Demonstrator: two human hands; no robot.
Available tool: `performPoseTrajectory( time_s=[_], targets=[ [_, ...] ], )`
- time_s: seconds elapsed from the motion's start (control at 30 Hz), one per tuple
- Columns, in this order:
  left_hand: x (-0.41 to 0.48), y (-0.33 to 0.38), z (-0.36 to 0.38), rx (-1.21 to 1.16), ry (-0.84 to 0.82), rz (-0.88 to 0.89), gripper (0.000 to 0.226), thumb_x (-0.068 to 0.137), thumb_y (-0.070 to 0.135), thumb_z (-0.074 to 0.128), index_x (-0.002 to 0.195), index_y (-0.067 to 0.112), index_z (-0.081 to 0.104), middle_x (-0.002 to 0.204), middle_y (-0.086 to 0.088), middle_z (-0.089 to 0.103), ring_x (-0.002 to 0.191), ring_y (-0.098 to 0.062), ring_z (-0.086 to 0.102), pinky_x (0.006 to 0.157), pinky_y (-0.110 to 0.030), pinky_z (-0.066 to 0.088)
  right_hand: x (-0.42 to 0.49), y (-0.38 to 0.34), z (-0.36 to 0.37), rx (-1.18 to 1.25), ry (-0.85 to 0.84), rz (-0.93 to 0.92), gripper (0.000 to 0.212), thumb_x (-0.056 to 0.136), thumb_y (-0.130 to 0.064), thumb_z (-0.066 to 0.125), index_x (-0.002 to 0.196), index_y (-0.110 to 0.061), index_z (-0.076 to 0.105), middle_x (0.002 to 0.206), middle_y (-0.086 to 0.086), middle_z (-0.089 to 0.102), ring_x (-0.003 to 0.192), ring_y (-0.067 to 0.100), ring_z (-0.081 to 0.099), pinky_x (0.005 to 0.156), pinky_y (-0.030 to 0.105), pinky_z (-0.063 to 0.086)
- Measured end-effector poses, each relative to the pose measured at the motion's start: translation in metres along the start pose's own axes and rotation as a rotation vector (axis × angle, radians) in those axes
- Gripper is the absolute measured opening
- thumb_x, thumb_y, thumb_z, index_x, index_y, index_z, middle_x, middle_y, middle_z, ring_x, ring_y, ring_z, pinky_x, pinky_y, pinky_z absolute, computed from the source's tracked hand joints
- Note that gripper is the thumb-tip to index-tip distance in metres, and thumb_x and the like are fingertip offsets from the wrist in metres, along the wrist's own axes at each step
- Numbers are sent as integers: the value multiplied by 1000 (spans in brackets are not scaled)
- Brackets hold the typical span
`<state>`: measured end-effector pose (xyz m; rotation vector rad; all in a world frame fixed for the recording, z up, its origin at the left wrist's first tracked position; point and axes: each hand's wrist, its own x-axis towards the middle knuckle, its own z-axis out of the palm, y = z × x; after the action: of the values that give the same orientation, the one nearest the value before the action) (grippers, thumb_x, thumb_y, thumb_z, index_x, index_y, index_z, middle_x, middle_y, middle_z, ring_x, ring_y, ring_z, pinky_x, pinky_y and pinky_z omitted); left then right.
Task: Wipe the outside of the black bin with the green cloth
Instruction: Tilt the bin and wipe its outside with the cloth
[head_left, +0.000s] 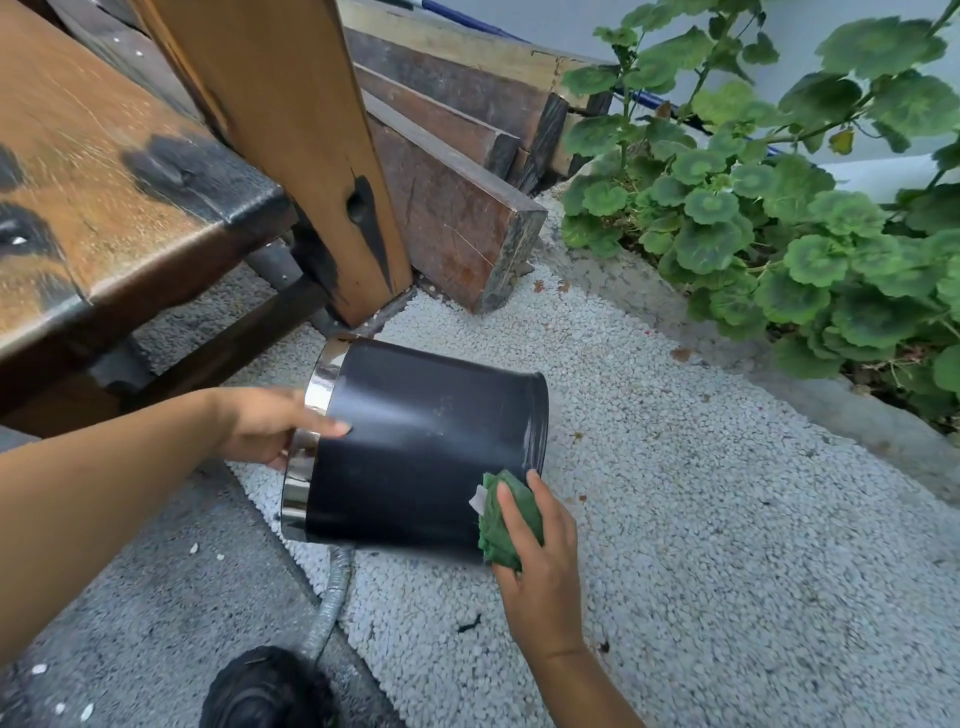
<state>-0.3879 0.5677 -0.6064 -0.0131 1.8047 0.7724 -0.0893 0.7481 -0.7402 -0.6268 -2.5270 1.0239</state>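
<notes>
Black bin (415, 447) tipped sideways above gravel; my L hand (265, 428) grips its chrome rim, R hand (535, 551) presses green cloth (501, 525) near base. Mid-wipe; next, I'd judge: rotate bin, cover unwiped side.

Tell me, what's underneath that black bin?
White gravel and a grey hose that runs out from below the black bin. Where the hose leads beneath it is hidden.

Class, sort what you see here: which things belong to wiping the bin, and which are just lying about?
In the job:
black bin, gripped at its rim by the left hand
green cloth, held against the bin by the right hand

Lying about:
wooden bench
stacked planks
leafy plant
grey hose
</notes>
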Motion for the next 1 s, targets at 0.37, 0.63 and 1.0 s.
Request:
performPoseTrajectory(
  time_s=[0.37, 0.63, 1.0],
  targets=[
    [0, -39, 5, 10, 144, 95, 19, 91, 0, 66, 107, 8, 60, 89, -8, 76, 88, -29, 70, 100, -55, 48, 24, -5, -7, 329, -105, 220, 72, 85, -3, 74, 141, -43, 55, 124, -10, 48, 109, -3, 56, 91, 14, 52],
    [-22, 35, 16, -244, 205, 415, 23, 94, -1, 58, 117, -5, 62, 101, -22, 68, 74, -22, 69, 65, -30, 59, 100, -12, -49, 497, -95, 440, 13, 87, -30, 66, 83, -40, 73, 76, -8, 71, 67, 2, 63, 61, 20, 49],
    [-12, 94, 30, -18, 383, 428, 56, 97, 22, 63, 145, 0, 44, 136, -15, 61, 122, -27, 61, 100, -33, 44, 174, 12, -85, 667, -415, 736, 18, 91, -20, 70, 106, -11, 72, 95, 17, 77, 77, 31, 73, 75, 49, 62]
  ],
)
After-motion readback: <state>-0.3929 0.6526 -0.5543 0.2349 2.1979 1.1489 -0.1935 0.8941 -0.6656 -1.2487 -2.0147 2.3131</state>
